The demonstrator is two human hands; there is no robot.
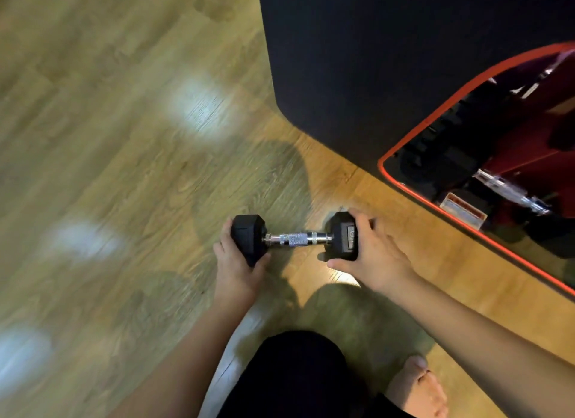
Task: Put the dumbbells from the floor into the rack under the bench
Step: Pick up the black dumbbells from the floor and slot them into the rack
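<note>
Your left hand [235, 262] and right hand [373, 252] each grip one black end of the dumbbell [295, 238], above the wooden floor [124, 137], near the red-edged rack [485, 156].

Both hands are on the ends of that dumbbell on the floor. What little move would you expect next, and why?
Probably a short lift and a swing to the person's right. The left hand and right hand each cup a black head of the dumbbell, which seems to be at floor level, and the red-edged rack, already holding other weights, opens just to the right.
</note>
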